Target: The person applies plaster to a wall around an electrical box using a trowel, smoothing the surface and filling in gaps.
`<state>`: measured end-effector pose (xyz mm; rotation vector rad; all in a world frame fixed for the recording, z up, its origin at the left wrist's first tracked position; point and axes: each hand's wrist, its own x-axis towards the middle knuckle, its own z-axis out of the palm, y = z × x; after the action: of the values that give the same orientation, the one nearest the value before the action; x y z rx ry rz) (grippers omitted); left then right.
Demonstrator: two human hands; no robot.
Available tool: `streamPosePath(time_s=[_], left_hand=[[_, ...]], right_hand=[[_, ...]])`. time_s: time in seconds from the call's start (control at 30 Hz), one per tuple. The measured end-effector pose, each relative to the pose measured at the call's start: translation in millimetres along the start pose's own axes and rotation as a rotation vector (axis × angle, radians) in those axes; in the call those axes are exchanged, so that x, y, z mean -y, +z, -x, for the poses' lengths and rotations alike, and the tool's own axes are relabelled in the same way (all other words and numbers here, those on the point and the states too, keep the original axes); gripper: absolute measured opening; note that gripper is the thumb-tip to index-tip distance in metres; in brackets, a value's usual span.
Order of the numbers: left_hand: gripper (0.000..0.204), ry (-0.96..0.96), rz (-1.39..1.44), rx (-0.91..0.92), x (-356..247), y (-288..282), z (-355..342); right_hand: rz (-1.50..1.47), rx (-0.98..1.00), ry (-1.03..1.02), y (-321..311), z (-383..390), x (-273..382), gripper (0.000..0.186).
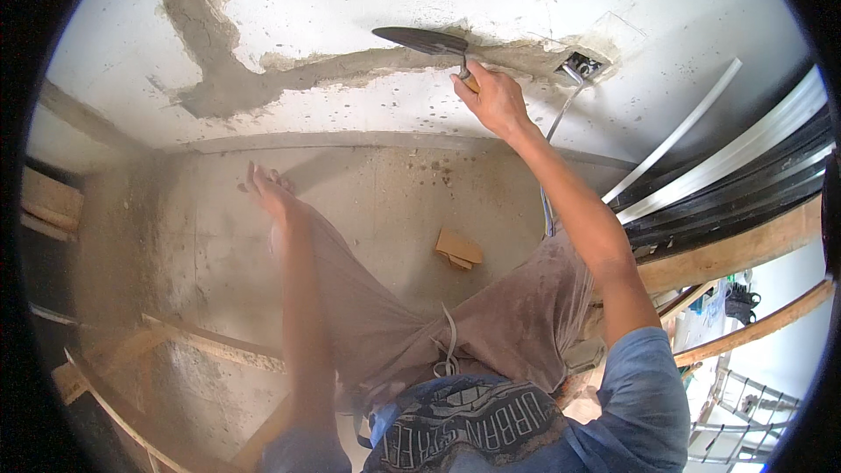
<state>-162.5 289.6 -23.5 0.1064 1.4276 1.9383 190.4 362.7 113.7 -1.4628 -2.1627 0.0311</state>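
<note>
My right hand (498, 103) is wrapped round the wooden handle of a pointing trowel (420, 38). The dark, leaf-shaped blade points left, close against the white wall. Whether it touches the wall I cannot tell. Behind and below it runs a grey-brown band of mortar (337, 70), which joins a wider upright band on the left. To the right of the trowel an open electrical box (583, 64) sits in the wall, with a grey conduit coming out. My left hand (273, 194) hangs over the floor near my left knee, fingers apart, holding nothing.
A folded piece of brown cardboard (458, 248) lies on the dusty tiled floor (394, 201) between my knees. White plastic lengths (736, 144) and black ones lean at the right, beside a wooden plank (736, 241). More timber (210, 343) stands at the lower left.
</note>
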Motion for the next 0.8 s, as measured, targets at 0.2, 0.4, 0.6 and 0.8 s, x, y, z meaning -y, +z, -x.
streamPosePath(time_s=[0.2,0.4,0.6,0.8], left_hand=[[0.041,0.002,-0.025,0.011,0.8,-7.0,-2.9],[0.044,-0.010,-0.013,0.016,-2.0,3.1,6.7],[0.044,0.013,-0.038,0.044,4.2,-4.7,-3.3],[0.045,0.060,0.007,0.043,12.6,-8.8,-14.5]], right_hand=[[0.003,0.078,0.091,6.7,-5.3,-5.0,0.035],[0.064,-0.007,-0.014,7.8,2.8,-8.6,0.036],[0.099,0.000,-0.013,11.9,-3.4,-3.1,0.036],[0.046,0.059,0.034,8.3,-9.7,13.3,0.038]])
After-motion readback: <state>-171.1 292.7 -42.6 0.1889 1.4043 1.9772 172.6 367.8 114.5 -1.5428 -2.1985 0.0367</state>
